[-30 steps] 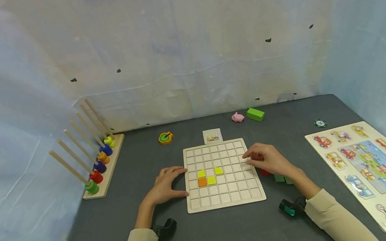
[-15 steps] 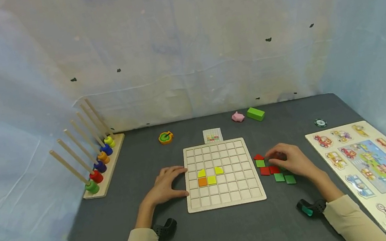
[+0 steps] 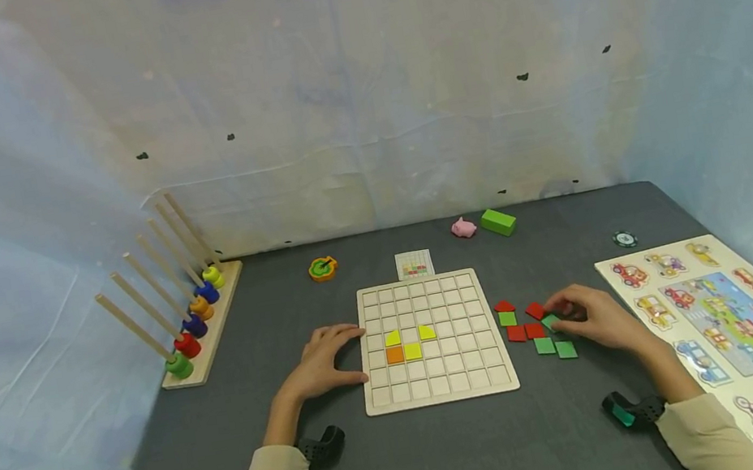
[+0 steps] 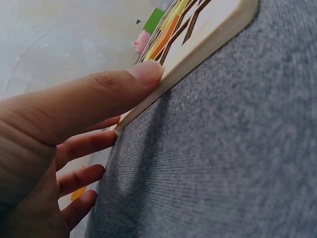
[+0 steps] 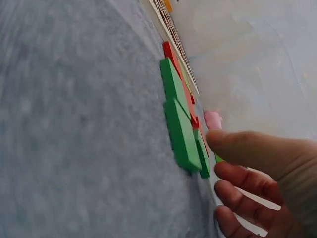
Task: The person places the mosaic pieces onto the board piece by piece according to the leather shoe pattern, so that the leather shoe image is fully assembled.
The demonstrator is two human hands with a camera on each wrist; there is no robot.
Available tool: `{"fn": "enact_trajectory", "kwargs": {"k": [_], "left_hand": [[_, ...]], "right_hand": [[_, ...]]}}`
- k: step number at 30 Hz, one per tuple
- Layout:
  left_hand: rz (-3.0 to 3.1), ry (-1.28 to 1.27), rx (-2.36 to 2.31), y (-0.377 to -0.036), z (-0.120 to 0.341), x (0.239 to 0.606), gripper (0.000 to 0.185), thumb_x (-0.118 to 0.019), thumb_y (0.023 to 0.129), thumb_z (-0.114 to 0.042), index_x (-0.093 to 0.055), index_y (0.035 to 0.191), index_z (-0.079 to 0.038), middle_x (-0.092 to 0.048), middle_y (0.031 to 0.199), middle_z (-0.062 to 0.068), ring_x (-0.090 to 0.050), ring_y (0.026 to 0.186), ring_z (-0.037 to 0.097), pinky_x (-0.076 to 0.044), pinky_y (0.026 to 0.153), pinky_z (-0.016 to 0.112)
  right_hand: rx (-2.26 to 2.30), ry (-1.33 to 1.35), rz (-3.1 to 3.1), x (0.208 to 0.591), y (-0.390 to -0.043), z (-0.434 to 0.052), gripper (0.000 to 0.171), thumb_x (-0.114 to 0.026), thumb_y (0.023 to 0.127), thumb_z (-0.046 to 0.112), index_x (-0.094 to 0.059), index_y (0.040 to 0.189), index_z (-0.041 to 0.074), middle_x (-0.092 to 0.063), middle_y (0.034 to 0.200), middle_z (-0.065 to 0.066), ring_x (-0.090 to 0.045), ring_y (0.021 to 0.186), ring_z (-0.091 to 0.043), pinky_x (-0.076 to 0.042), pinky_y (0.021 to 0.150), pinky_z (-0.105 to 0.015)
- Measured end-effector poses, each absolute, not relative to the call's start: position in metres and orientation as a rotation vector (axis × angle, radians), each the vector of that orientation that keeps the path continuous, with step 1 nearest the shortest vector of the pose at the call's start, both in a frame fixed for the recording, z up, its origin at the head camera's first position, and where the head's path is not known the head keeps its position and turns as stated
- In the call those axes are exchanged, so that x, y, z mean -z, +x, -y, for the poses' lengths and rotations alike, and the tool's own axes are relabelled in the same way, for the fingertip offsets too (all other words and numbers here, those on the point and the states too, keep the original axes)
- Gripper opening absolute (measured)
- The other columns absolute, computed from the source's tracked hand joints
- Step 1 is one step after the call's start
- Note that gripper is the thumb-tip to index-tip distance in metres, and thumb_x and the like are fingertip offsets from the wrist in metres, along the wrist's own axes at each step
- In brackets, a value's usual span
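A wooden grid board (image 3: pixel 453 385) lies at the middle of the table, with two yellow quarter-round tiles, an orange square tile (image 3: pixel 395 355) and a yellow square tile (image 3: pixel 413 352) in its cells. My left hand (image 3: pixel 318 365) rests at the board's left edge, thumb (image 4: pixel 148 73) touching the rim and fingers spread. Right of the board lie several red and green tiles. Over this group's right side is my right hand (image 3: pixel 594 318), its thumb and fingers apart around a green tile (image 3: pixel 550 322). In the right wrist view the thumb (image 5: pixel 223 142) hovers near the green tiles (image 5: pixel 182 139).
A small pattern card (image 3: pixel 414 265) lies behind the board. A peg rack with coloured rings (image 3: pixel 215 338) stands left. A vehicle puzzle board (image 3: pixel 632 285) lies right. Farther back are a pink pig (image 3: pixel 463 228), a green block (image 3: pixel 498 222), an orange-green toy (image 3: pixel 323 269) and a round chip (image 3: pixel 624 239).
My right hand has moved right, from the board's right edge to the far side of the loose tiles, which came into sight. The left hand stays put.
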State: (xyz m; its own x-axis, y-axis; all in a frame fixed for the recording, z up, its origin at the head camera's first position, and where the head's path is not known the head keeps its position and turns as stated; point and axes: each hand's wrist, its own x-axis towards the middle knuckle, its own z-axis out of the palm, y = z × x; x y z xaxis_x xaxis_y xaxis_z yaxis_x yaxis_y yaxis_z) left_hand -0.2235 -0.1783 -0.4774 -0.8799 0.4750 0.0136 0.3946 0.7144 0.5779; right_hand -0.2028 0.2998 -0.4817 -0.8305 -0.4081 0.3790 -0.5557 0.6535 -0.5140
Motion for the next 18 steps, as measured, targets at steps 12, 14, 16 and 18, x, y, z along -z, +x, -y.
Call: {"fn": "enact_trajectory", "kwargs": {"k": [12, 14, 16, 18], "left_hand": [[-2.778, 0.717, -0.905, -0.2231, 0.1784, 0.4761, 0.076, -0.079, 0.071, -0.042, -0.049, 0.136, -0.019, -0.042, 0.14, 0.006, -0.029, 0.127, 0.031, -0.023, 0.099, 0.06], [-2.781, 0.719, -0.901, -0.2233, 0.1783, 0.4762, 0.076, -0.079, 0.071, -0.042, -0.049, 0.136, -0.019, -0.042, 0.14, 0.006, -0.03, 0.127, 0.032, -0.023, 0.099, 0.06], [-2.78, 0.718, -0.898, -0.2232, 0.1783, 0.4761, 0.076, -0.079, 0.07, -0.042, -0.049, 0.136, -0.019, -0.042, 0.14, 0.006, -0.029, 0.127, 0.032, -0.023, 0.099, 0.06], [-2.782, 0.725, -0.894, -0.2231, 0.1785, 0.4763, 0.076, -0.079, 0.071, -0.043, -0.049, 0.136, -0.018, -0.042, 0.14, 0.006, -0.03, 0.127, 0.032, -0.023, 0.099, 0.06]], "right_hand": [[-0.946, 0.772, 2.714, 0.4822, -0.2008, -0.3003, 0.035, -0.074, 0.077, 0.007, -0.062, 0.109, 0.002, -0.056, 0.088, -0.003, -0.049, 0.073, -0.013, -0.041, 0.063, -0.026], [-0.941, 0.789, 2.715, 0.4819, -0.2003, -0.3014, 0.036, -0.073, 0.077, 0.005, -0.061, 0.111, 0.001, -0.056, 0.092, -0.005, -0.049, 0.077, -0.014, -0.042, 0.064, -0.027], [-0.935, 0.792, 2.716, 0.4826, -0.2002, -0.3028, 0.037, -0.073, 0.077, 0.005, -0.061, 0.112, 0.001, -0.056, 0.094, -0.006, -0.049, 0.079, -0.014, -0.042, 0.065, -0.027], [-0.933, 0.788, 2.718, 0.4836, -0.2003, -0.3042, 0.036, -0.074, 0.077, 0.008, -0.062, 0.11, 0.001, -0.056, 0.095, -0.006, -0.049, 0.079, -0.013, -0.042, 0.065, -0.026]]}}
